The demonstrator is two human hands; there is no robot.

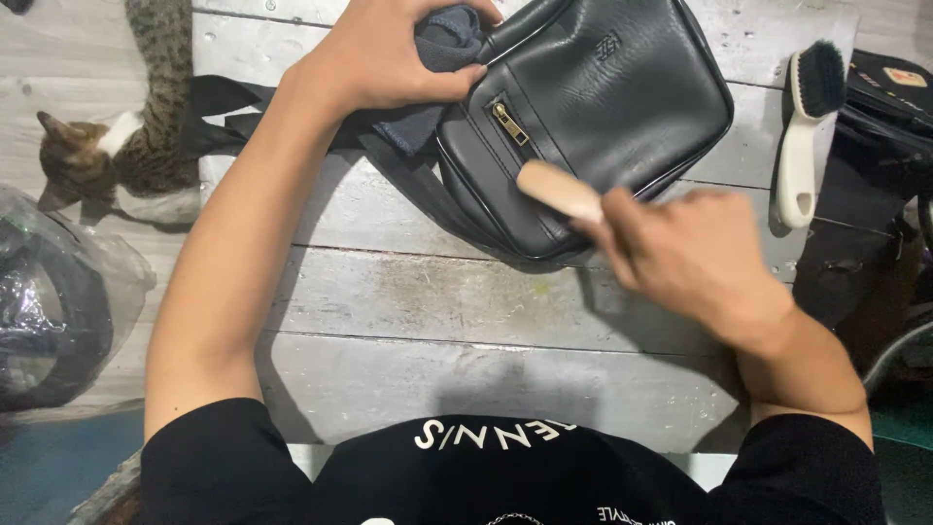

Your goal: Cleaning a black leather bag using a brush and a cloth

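A black leather bag [622,87] with a brass zip pull lies on a worn grey wooden table [437,301]. My left hand [389,53] presses on the bag's upper left corner and holds a dark blue cloth [442,44] against it. My right hand [685,253] grips a wooden-handled brush [559,190] whose end rests on the bag's lower front; the hand is motion-blurred. The bag's black strap [233,107] trails off to the left.
A second brush with a pale handle and black bristles [807,126] lies at the table's right edge. Dark bags [875,175] sit further right. A tabby and white cat [117,146] lies on the floor at left, near a plastic-wrapped dark object [49,301].
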